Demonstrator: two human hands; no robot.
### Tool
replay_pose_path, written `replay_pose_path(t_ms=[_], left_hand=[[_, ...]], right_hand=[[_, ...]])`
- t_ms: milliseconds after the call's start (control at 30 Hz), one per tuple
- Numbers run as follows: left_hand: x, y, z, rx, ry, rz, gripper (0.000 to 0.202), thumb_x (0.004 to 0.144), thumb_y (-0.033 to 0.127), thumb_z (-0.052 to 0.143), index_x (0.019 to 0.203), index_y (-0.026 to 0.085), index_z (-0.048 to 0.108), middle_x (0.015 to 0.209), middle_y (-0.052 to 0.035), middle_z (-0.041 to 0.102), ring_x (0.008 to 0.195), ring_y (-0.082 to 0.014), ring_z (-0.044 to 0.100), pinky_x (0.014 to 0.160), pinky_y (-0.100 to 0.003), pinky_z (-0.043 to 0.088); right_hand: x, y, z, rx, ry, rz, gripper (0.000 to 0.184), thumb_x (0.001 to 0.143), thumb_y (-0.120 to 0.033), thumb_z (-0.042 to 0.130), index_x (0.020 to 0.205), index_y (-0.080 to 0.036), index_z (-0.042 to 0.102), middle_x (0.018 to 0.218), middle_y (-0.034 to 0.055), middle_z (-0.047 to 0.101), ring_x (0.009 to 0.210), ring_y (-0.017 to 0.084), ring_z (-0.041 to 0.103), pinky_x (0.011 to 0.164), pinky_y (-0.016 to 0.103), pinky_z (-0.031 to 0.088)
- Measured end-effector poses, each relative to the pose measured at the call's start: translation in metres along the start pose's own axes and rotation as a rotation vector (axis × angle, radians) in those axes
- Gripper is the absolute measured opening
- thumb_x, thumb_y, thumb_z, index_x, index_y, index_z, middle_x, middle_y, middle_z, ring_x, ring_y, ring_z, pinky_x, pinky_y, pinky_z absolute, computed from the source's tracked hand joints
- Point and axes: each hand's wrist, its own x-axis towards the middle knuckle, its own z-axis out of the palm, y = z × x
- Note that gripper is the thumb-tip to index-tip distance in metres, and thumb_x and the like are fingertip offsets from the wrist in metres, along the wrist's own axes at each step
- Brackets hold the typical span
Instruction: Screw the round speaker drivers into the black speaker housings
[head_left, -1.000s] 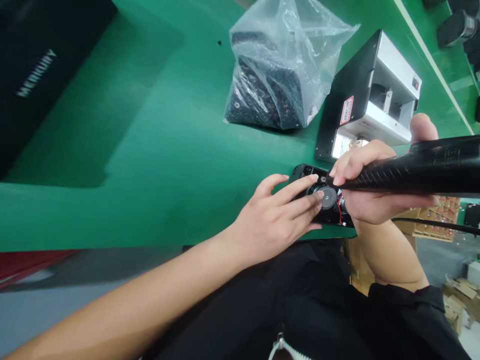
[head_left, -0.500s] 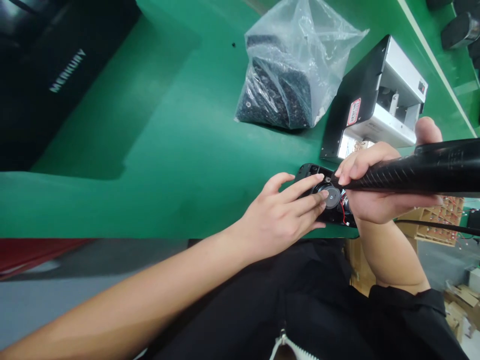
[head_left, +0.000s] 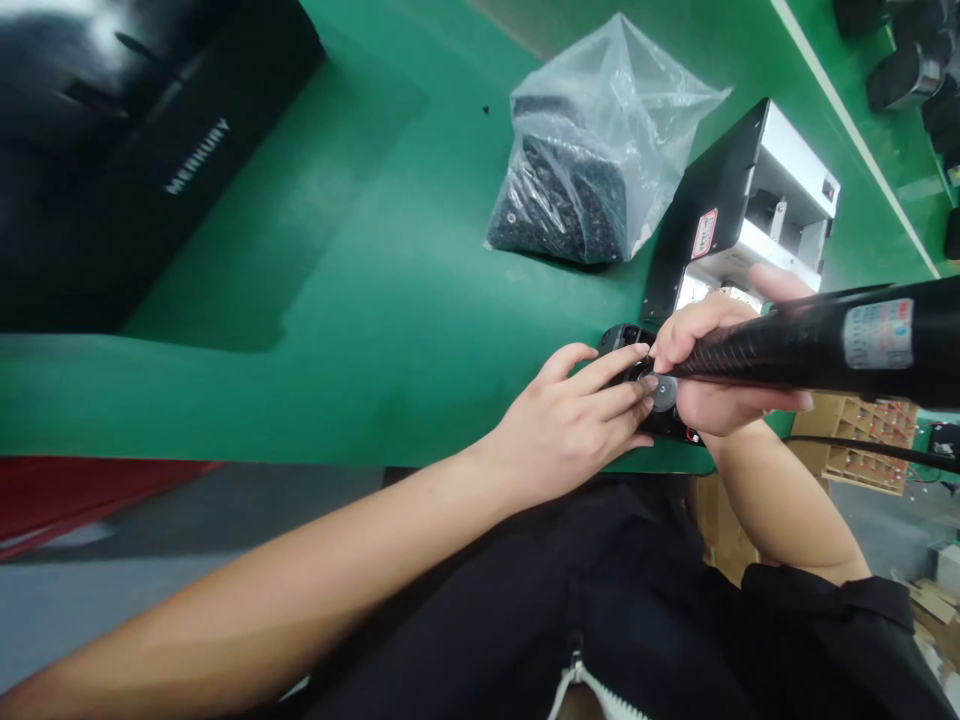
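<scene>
A small black housing (head_left: 616, 338) with a round grey speaker (head_left: 663, 393) in it lies near the table's front edge. Over its left side my left hand (head_left: 574, 420) rests with fingers stretched out, fingertips touching the housing and the speaker's rim. My right hand (head_left: 712, 385) is wrapped around a black electric screwdriver (head_left: 795, 345), which points down and left at the housing. The driver's tip is hidden behind my fingers. A bit of red wire (head_left: 691, 435) shows at the housing's right end.
Behind my hands, a clear plastic bag (head_left: 585, 190) of small dark screws and a black-and-silver screw feeder (head_left: 701, 235) stand on the green table (head_left: 360, 270). A large black MERKURY box (head_left: 187, 230) occupies the left. A compartmented tray (head_left: 874, 440) is at right.
My right hand and the electric screwdriver have shifted slightly left over the housing, covering more of the speaker. The left hand stays on the housing. The camera view has shifted a little.
</scene>
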Motion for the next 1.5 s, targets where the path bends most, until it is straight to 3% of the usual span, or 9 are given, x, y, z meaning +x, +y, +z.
replay_pose_path(t_ms=[200, 400, 600, 733, 900, 1000, 1100, 1333, 1500], left_hand=[[0.000, 0.000, 0.002, 0.042, 0.012, 0.020, 0.024, 0.121, 0.043, 0.079, 0.131, 0.024, 0.091, 0.138, -0.0042, 0.094, 0.148, -0.0336, 0.081, 0.114, -0.050, 0.058], [-0.001, -0.002, 0.001, -0.014, 0.010, 0.005, 0.021, 0.116, 0.037, 0.086, 0.132, 0.024, 0.091, 0.136, -0.0072, 0.094, 0.149, -0.0355, 0.080, 0.115, -0.051, 0.058], [-0.012, -0.001, 0.006, -0.063, 0.030, -0.012, 0.023, 0.110, 0.027, 0.090, 0.132, 0.024, 0.089, 0.137, -0.0100, 0.094, 0.151, -0.0373, 0.080, 0.120, -0.053, 0.062], [-0.026, -0.001, 0.008, -0.115, 0.086, -0.103, 0.076, 0.108, 0.018, 0.087, 0.177, 0.034, 0.060, 0.176, -0.0185, 0.073, 0.163, -0.0395, 0.072, 0.127, -0.058, 0.066], [-0.029, -0.005, 0.007, -0.149, -0.095, -0.403, 0.128, 0.104, 0.044, 0.093, 0.199, 0.029, 0.008, 0.193, -0.0270, 0.050, 0.170, -0.0500, 0.063, 0.128, -0.066, 0.068], [-0.028, -0.006, 0.008, -0.147, -0.148, -0.382, 0.122, 0.108, 0.050, 0.086, 0.198, 0.026, 0.008, 0.192, -0.0284, 0.052, 0.165, -0.0507, 0.068, 0.123, -0.065, 0.071], [-0.027, -0.006, 0.009, -0.130, -0.136, -0.365, 0.114, 0.113, 0.053, 0.080, 0.198, 0.025, 0.009, 0.189, -0.0299, 0.054, 0.162, -0.0510, 0.070, 0.121, -0.066, 0.071], [-0.027, -0.007, 0.009, -0.123, -0.142, -0.356, 0.111, 0.114, 0.056, 0.077, 0.197, 0.024, 0.010, 0.189, -0.0305, 0.054, 0.161, -0.0514, 0.071, 0.119, -0.066, 0.070], [-0.027, -0.008, 0.009, -0.127, -0.141, -0.350, 0.116, 0.112, 0.055, 0.081, 0.198, 0.025, 0.008, 0.190, -0.0302, 0.052, 0.163, -0.0515, 0.069, 0.121, -0.066, 0.070]], right_hand=[[-0.004, 0.005, 0.009, 0.031, 0.148, -0.094, 0.116, 0.075, -0.127, 0.028, 0.121, -0.034, 0.078, 0.067, -0.0044, 0.059, 0.056, 0.022, 0.066, 0.059, 0.040, 0.067], [-0.009, 0.011, 0.017, 0.114, 0.196, -0.064, 0.122, 0.071, -0.129, 0.021, 0.111, -0.032, 0.082, 0.067, -0.0001, 0.063, 0.057, 0.022, 0.067, 0.062, 0.043, 0.070], [-0.007, -0.002, 0.019, 0.164, 0.312, -0.115, 0.125, 0.066, -0.129, 0.040, 0.132, -0.031, 0.080, 0.065, -0.0051, 0.062, 0.048, 0.020, 0.061, 0.053, 0.040, 0.065], [0.001, -0.036, -0.020, 0.075, 0.571, -0.437, 0.090, 0.100, -0.108, 0.041, 0.157, -0.043, 0.066, 0.067, -0.0100, 0.058, 0.037, 0.014, 0.047, 0.041, 0.030, 0.050], [0.019, -0.058, -0.056, -0.010, 0.615, -0.504, 0.065, 0.109, -0.097, 0.046, 0.143, -0.045, 0.065, 0.073, -0.0105, 0.058, 0.044, 0.010, 0.055, 0.050, 0.024, 0.050], [0.028, -0.049, -0.052, 0.108, 0.583, -0.433, 0.066, 0.102, -0.099, 0.062, 0.132, -0.041, 0.065, 0.071, -0.0098, 0.064, 0.046, 0.014, 0.057, 0.047, 0.029, 0.053], [0.035, -0.034, -0.042, 0.089, 0.657, -0.475, 0.057, 0.109, -0.094, 0.051, 0.127, -0.042, 0.067, 0.065, -0.0093, 0.056, 0.038, 0.016, 0.044, 0.036, 0.032, 0.038], [0.035, -0.026, -0.036, -0.007, 0.720, -0.331, 0.094, 0.098, -0.107, 0.047, 0.167, -0.043, 0.054, 0.069, -0.0062, 0.052, 0.040, 0.020, 0.043, 0.038, 0.037, 0.038], [0.015, -0.058, -0.046, 0.227, 0.589, -0.382, 0.064, 0.100, -0.094, 0.071, 0.139, -0.044, 0.078, 0.069, -0.0065, 0.066, 0.043, 0.015, 0.056, 0.044, 0.031, 0.053]])
